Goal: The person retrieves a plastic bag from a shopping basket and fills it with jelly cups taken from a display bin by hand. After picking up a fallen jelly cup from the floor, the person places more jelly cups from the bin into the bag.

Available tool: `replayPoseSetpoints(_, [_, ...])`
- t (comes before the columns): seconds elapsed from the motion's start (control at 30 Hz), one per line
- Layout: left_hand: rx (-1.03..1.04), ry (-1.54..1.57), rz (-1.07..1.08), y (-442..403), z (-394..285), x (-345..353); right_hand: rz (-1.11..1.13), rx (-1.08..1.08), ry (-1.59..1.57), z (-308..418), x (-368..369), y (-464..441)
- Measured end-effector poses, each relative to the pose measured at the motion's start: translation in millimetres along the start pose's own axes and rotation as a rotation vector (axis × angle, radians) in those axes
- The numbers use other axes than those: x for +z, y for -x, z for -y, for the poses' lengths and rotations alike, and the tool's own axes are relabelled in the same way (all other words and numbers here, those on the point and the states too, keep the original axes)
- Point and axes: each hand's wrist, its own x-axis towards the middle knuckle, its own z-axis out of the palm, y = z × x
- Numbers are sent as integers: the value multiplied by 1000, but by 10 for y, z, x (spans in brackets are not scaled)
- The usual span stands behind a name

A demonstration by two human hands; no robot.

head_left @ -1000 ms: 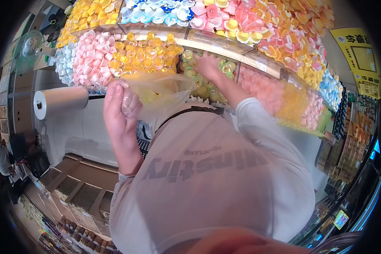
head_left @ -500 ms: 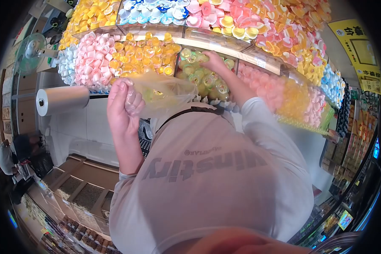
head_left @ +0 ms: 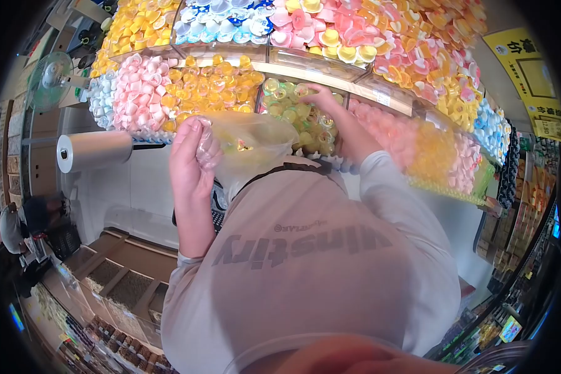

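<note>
- The green cups (head_left: 293,115) lie piled in a section of the display and serve as the landmark here.
- The left hand (head_left: 196,149) is left of the green cups, fingers curled together and clamped on the gathered edge of a clear plastic bag (head_left: 249,140).
- The plastic bag spreads from that hand toward the near left side of the green cups; something small, yellow and red, shows through it.
- The right hand (head_left: 321,98) reaches over the far right part of the green cups, with thumb and fingers slightly apart; whether it touches a cup cannot be told.
- Orange cups (head_left: 212,87) fill the section directly left of the green cups, with pale pink cups (head_left: 134,93) farther left.
- Peach-pink cups (head_left: 380,128) lie just right of the green cups, behind a clear divider.
- Blue and white cups (head_left: 224,22) sit in the row beyond, up and to the left of the green cups.
- A roll of plastic (head_left: 96,151) lies well left of the green cups, and a fan (head_left: 50,81) stands farther left.
- A yellow sign (head_left: 533,81) hangs far right of the green cups.
</note>
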Motion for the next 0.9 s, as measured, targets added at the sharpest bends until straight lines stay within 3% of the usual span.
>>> replayPoseSetpoints(0.03, [-12, -18, -20, -3, 15, 28, -6, 164, -287, 18, -27, 35])
replayPoseSetpoints(0.17, [-2, -12, 27, -44, 74, 112, -73, 93, -529, 23, -93, 111])
replayPoseSetpoints(0.23, [15, -65, -4, -59, 76, 167, -53, 122, -908, 497, -128, 476])
replayPoseSetpoints(0.3, [25, -121, -36, -69, 76, 233, -11, 112, -956, 710, -219, 727])
replayPoseSetpoints(0.33, [37, -178, -60, -73, 80, 264, 236, -4, -959, 868, -266, 890])
replayPoseSetpoints(0.37, [32, -179, -73, -80, 96, 301, 482, -122, -956, 1058, -296, 1071])
replayPoseSetpoints(0.43, [54, -272, -109, -97, 131, 366, 622, -184, -833, 1658, -134, 1486])
replayPoseSetpoints(0.47, [48, -280, -110, -90, 145, 354, 604, -350, -660, 1749, 17, 1527])
replayPoseSetpoints(0.53, [81, -435, -70, -89, 178, 330, 525, -415, -405, 1942, 330, 1652])
replayPoseSetpoints(0.6, [162, -542, -98, -54, 224, 468, 467, -318, -332, 1968, 664, 1648])
replayPoseSetpoints(0.67, [254, -645, -127, -23, 219, 490, 96, -587, 11, 1758, 1005, 1478])
replayPoseSetpoints(0.7, [239, -694, -124, -13, 188, 434, 93, -590, 9, 1811, 1029, 1468])
replayPoseSetpoints(0.77, [216, -746, -120, 26, 185, 401, 414, -82, -375, 1911, 1059, 1510])
replayPoseSetpoints(0.9, [358, -914, -169, 55, 237, 433, 406, 21, -755, 1840, 1181, 1582])
